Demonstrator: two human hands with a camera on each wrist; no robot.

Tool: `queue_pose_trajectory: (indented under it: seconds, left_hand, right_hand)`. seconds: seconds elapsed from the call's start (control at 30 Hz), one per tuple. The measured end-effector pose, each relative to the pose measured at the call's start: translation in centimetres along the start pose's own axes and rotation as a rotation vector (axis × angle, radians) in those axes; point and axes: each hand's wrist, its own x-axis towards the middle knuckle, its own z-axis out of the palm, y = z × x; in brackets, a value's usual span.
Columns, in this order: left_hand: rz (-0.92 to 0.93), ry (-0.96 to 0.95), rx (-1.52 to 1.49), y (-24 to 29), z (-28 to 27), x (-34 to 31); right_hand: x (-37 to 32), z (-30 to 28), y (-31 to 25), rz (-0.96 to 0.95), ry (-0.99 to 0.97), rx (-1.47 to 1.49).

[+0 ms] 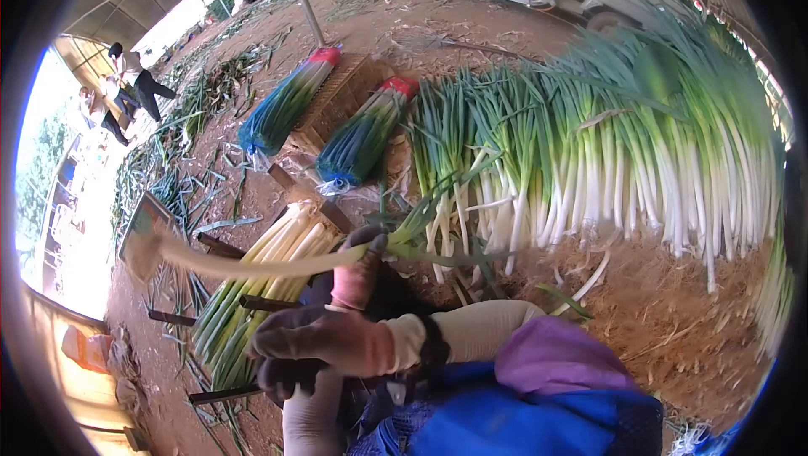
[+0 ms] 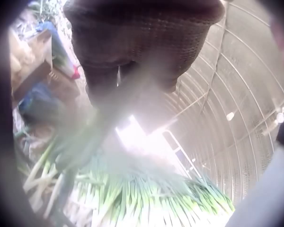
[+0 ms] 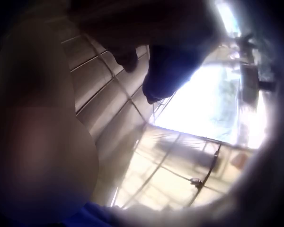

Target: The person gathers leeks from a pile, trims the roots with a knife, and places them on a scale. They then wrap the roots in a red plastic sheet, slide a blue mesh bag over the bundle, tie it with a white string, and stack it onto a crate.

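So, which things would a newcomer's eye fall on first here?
Probably the long row of green-and-white leek-like stalks, filling much of the head view's right side. Next, the single pale, curved stalk that the left hand holds near the middle. Beyond it lie two blue-wrapped bundles with red ends.

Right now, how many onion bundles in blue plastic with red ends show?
2. One red-ended blue bundle lies left of the brown slatted crate; the other lies right, nearer the long row of green-and-white onions. Others may be hidden.
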Motion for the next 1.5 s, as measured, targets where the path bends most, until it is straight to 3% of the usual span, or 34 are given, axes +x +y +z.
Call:
queue_pose_trajectory:
  seconds: [0.03,0.07,0.1,0.17,0.23,0.3,0.4,0.47,0.53,0.6,0.7,0.8,0.97,1.03,1.17,1.3,1.37,1.43,1.5]
  left_hand:
    - [-0.059,0.069,-0.043,0.2,-2.1,0.4]
    - [-0.027,0.075,-0.338,2.1,-3.8,0.0]
    - [0.013,0.085,-0.633,4.6,-5.1,-0.7]
    - [0.216,0.323,-0.023,9.2,-6.8,0.7]
    - [0.184,0.454,-0.222,13.0,-8.1,1.2]
    - [0.217,0.269,-0.556,14.9,-9.9,1.5]
    - [0.307,0.145,-0.588,17.7,-10.9,1.6]
    - [0.362,0.087,-0.600,18.8,-11.9,1.7]
    - [0.408,0.081,-0.604,19.9,-13.0,1.5]
    - [0.419,0.162,-0.548,21.2,-13.8,1.5]
    - [0.438,0.395,-0.434,22.8,-12.5,1.4]
    - [0.472,0.513,-0.392,23.7,-12.0,0.9]
    - [0.554,0.569,-0.480,24.9,-15.9,-1.1]
    - [0.652,0.445,-0.623,23.9,-18.8,-1.7]
    - [0.624,0.657,-0.750,23.1,-20.9,-2.4]
    - [0.598,0.860,-0.801,22.2,-21.9,-3.1]
    - [0.654,0.781,-0.861,20.9,-24.1,-3.5]
    - [0.697,0.726,-0.948,20.5,-25.4,-4.1]
    - [0.695,0.730,-0.974,20.7,-26.0,-4.3]
  right_hand:
    - [0.1,-2.1,0.2,-0.199,-0.007,-0.422]
    - [0.3,-3.3,-1.8,-0.573,0.013,-1.001]
    - [0.5,-4.5,-3.7,-0.974,0.289,-1.554]
    - [1.7,-7.2,-5.1,-0.464,0.285,-0.763]
    - [2.3,-9.3,-5.1,-0.298,0.294,-0.645]
    - [3.3,-11.0,-4.2,-0.071,0.132,-0.458]
    - [4.0,-12.6,-1.2,0.093,-0.180,-1.058]
    - [2.8,-10.1,-0.9,0.148,-0.098,-0.860]
    - [1.9,-9.3,0.6,0.163,0.023,-0.919]
    - [1.0,-9.0,2.5,-0.177,0.117,-1.164]
    - [0.9,-5.6,0.8,-0.180,0.317,-1.371]
    - [2.2,-7.1,2.4,-0.173,0.441,-1.557]
    - [-0.5,-11.2,0.6,0.098,0.177,-1.099]
    - [-1.8,-11.6,-0.6,0.201,0.218,-1.085]
    - [-2.6,-9.6,-3.5,0.245,0.235,-1.290]
    - [-2.5,-12.9,-3.7,0.157,0.254,-1.103]
    - [-2.1,-13.6,-3.6,0.087,0.285,-0.773]
    - [-0.7,-13.5,-5.1,0.099,0.184,-0.551]
    - [-0.3,-10.8,-6.4,-0.258,-0.064,-0.421]
